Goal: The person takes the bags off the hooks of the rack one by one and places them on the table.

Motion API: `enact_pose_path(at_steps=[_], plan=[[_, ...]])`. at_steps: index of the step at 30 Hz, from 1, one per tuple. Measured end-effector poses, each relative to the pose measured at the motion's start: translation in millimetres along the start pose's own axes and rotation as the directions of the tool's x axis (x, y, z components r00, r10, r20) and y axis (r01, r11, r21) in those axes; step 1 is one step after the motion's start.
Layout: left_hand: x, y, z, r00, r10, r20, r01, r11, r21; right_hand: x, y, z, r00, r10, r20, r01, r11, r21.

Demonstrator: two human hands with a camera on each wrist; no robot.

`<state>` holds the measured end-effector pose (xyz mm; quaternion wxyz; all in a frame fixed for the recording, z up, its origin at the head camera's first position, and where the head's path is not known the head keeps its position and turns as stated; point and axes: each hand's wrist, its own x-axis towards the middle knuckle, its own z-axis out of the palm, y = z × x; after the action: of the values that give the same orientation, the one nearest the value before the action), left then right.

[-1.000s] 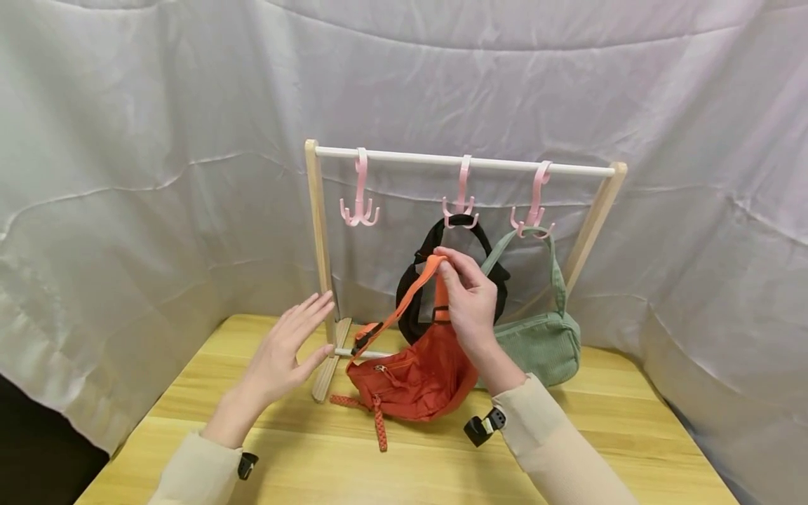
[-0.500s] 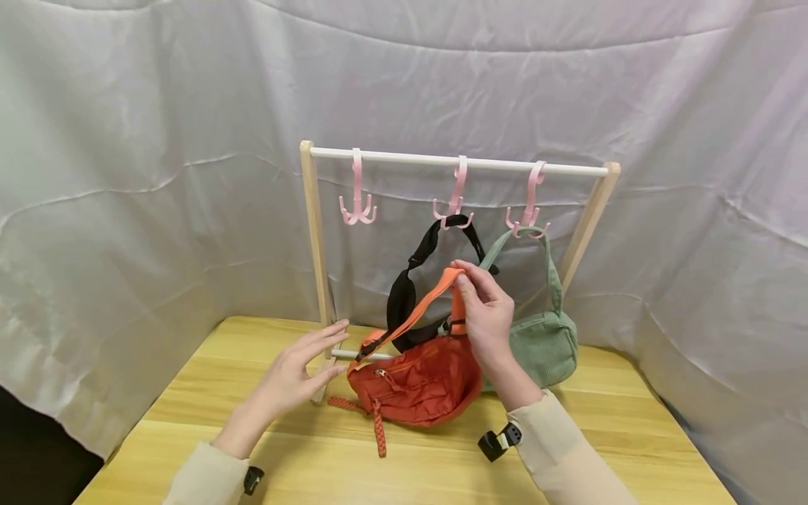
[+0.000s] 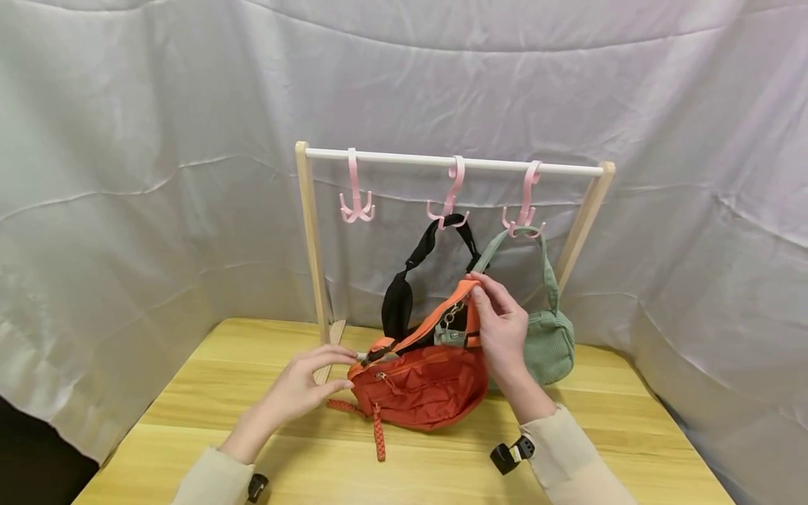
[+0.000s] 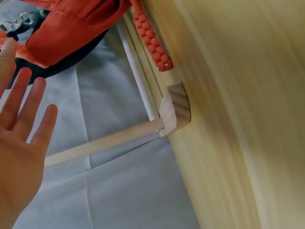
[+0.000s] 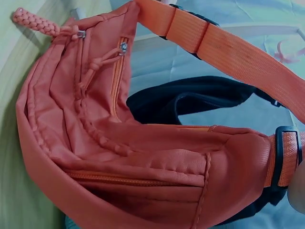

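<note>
A red-orange sling bag (image 3: 419, 393) with braided zip pulls rests low over the wooden table. My right hand (image 3: 503, 326) pinches the top of its orange strap (image 3: 442, 312) between thumb and fingers. At the bag's left end is my left hand (image 3: 303, 382), fingertips right by the strap's buckle; in the left wrist view several fingers (image 4: 28, 119) are straight and spread. The right wrist view shows the bag's zipped front (image 5: 157, 157) and black buckle (image 5: 287, 155). Behind it, a black bag (image 3: 398, 308) hangs from the middle pink hook (image 3: 452, 189), partly hidden.
A green corduroy bag (image 3: 549, 347) hangs from the right pink hook (image 3: 529, 193). The left pink hook (image 3: 355, 186) bears nothing. All hang on the white bar (image 3: 404, 158) of a wooden rack, whose left foot (image 4: 175, 109) stands on the table (image 3: 265, 351). Grey cloth surrounds it.
My right hand has moved right and down, lowering the strap. The left hand has come down and right to the bag's left end. More of the black bag's left side shows.
</note>
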<state>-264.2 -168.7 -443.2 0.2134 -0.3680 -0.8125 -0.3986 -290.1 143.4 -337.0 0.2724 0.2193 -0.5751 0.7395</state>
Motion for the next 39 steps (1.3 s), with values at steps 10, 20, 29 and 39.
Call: enact_pose_path(at_steps=[10,20,29,39], plan=[[-2.1,-7.2,14.5,0.996,-0.081,0.040,0.082,0.996,-0.037,-8.4,-6.4,-13.8,0.998,0.037,-0.043,-0.040,0.997,-0.065],[-1.7,-7.5,24.2,0.991,-0.136,0.004,0.136,0.986,-0.096,-17.5,-1.2,-33.1,0.996,0.069,-0.060,-0.075,0.992,-0.098],[2.5,10.6,27.2,0.965,-0.245,-0.093,0.214,0.940,-0.264,-24.5,0.4,-48.6,0.991,0.114,-0.075,-0.120,0.990,-0.080],[7.0,35.6,17.0,0.952,-0.262,-0.158,0.182,0.900,-0.396,-36.7,23.9,-75.4,0.976,0.189,-0.105,-0.200,0.975,-0.101]])
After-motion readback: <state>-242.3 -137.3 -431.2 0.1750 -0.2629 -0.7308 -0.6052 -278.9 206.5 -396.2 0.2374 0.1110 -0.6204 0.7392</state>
